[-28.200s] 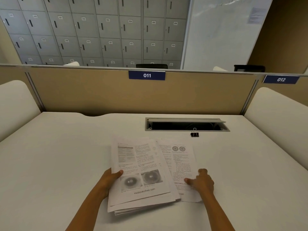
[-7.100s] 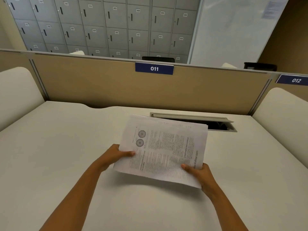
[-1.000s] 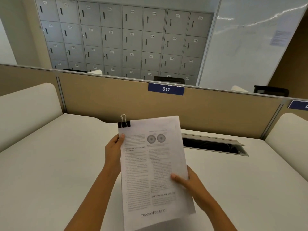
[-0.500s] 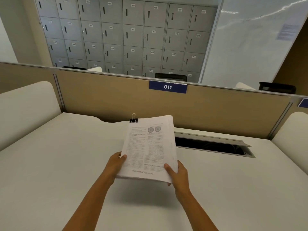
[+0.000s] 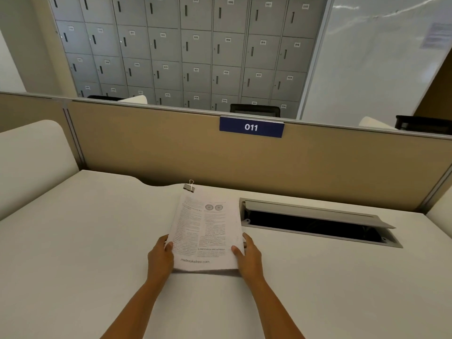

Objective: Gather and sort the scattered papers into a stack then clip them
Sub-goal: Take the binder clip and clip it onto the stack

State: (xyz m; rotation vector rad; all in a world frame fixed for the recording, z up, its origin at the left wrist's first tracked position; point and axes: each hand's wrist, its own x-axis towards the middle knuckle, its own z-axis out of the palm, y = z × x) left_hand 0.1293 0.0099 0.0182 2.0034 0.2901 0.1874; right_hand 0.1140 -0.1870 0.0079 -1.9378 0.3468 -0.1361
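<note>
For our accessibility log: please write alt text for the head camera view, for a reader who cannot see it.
A person's left hand and right hand grip the near corners of a paper stack at a white desk. A binder clip holds the stack's far left corner, and an open cable hatch lies to its right.

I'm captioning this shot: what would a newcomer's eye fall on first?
The printed paper stack at centre, held at its near corners by the left hand and right hand, a binder clip on its far left corner. Behind it, the blue 011 sign on the tan partition; right of the stack, an open cable hatch.
</note>
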